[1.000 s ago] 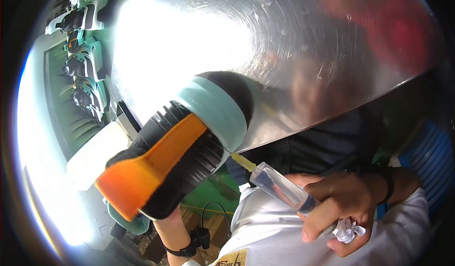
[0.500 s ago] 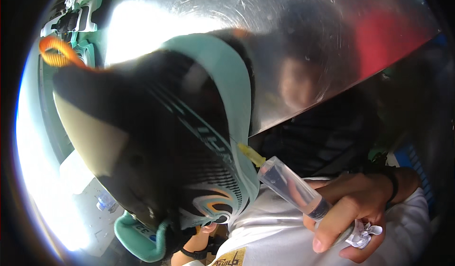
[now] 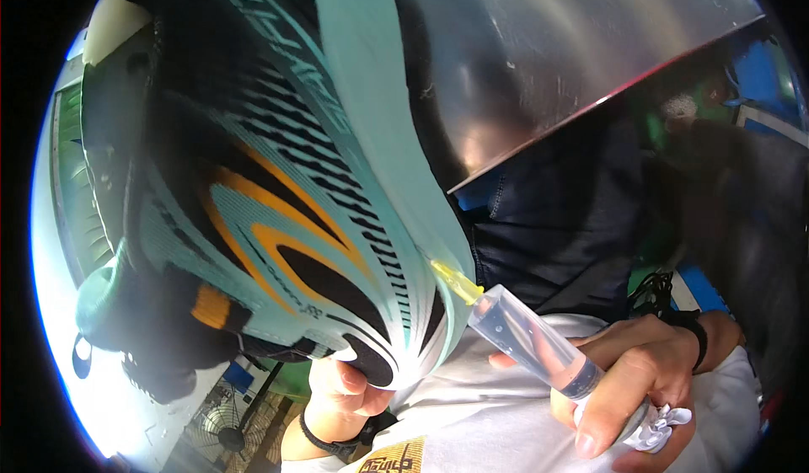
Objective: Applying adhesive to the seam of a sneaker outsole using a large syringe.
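Note:
A teal, black and orange sports shoe (image 3: 291,161) fills the left and middle of the view, tilted, its teal midsole facing right. My left hand (image 3: 347,391) is closed on the shoe's lower end, most of the fingers hidden behind it. In my right hand (image 3: 632,380) is a clear plastic syringe (image 3: 531,338), gripped round the barrel's lower end. Its yellow needle hub (image 3: 458,282) points up-left, with the tip at the edge between the shoe's upper and midsole. Crumpled white material (image 3: 659,428) shows at the plunger end, by my right fingers.
A scratched, shiny metal tabletop (image 3: 539,77) lies beyond the shoe, its straight edge running diagonally at right. Dark trouser fabric (image 3: 556,220) shows below that edge. A fan (image 3: 226,427) stands at the lower left, and dark cables (image 3: 653,292) hang near my right wrist.
The shoe has shifted up and left in view and turned, showing more of its orange-patterned side. My left hand shows more. The syringe has moved slightly right and down, its needle still at the midsole edge.

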Demonstrator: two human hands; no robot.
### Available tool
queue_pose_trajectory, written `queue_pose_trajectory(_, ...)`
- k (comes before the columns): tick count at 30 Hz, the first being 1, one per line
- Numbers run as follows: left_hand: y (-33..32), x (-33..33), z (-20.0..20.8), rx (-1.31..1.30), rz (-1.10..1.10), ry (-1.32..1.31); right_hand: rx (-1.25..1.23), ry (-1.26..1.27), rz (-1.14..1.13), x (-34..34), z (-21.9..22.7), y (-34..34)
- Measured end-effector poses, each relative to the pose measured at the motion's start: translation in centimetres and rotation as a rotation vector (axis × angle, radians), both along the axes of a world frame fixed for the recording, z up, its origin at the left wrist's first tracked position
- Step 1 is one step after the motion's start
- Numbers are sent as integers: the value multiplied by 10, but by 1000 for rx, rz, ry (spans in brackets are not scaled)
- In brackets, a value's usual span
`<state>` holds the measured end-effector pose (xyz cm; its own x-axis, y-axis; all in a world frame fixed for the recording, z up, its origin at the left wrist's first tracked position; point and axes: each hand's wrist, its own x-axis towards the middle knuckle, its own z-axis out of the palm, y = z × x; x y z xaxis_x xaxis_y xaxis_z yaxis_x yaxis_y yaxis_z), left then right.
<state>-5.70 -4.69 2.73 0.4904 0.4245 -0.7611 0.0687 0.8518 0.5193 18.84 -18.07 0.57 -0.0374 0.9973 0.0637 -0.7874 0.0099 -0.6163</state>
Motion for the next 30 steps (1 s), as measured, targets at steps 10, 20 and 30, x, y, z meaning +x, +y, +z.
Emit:
queue_pose_trajectory(10, -46, 1, -17, -218, 246, -259, -31, -11, -73, -49, 0, -70)
queue_pose_trajectory(20, -35, 26, -41, -162, -167, -518, -11, -144, -244, -63, 22, -78)
queue_pose_trajectory(30, -31, 107, -45, -234, -229, -922, -80, -118, -157, -37, 28, -92)
